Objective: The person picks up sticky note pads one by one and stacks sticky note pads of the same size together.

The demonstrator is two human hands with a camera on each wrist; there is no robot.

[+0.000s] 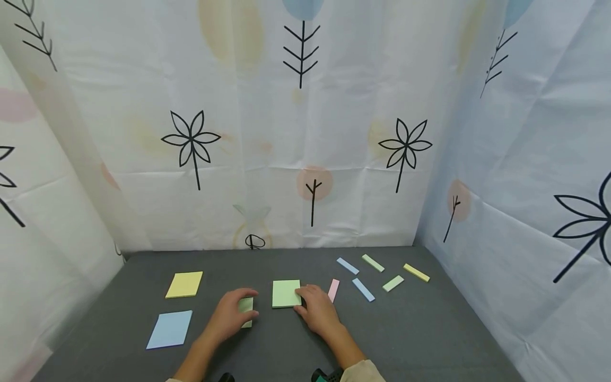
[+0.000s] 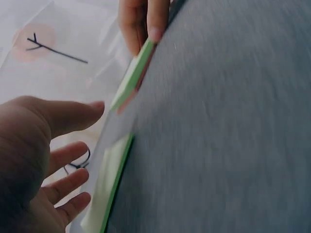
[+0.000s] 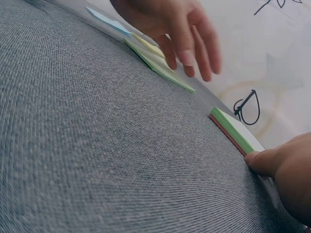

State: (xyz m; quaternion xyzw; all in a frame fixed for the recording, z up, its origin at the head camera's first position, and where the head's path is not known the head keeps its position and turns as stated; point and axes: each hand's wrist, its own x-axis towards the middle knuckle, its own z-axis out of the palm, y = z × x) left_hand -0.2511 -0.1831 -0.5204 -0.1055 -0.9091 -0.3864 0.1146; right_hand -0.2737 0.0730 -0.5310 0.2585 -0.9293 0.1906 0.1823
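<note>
My right hand pinches the right edge of a light green sticky note pad between thumb and fingers. A pink layer shows beneath the green along this pad's side in both wrist views. To its left, my left hand is over a second green sticky note pad, with fingers spread and relaxed. The left wrist view shows that thumb and its fingers apart from this lower pad, holding nothing. Part of the second pad is hidden behind the left hand in the head view.
A yellow sticky pad and a blue one lie at the left of the grey table. Several narrow strips, including a pink one by the right hand and a yellow one, are scattered at the right. Patterned curtains surround the table.
</note>
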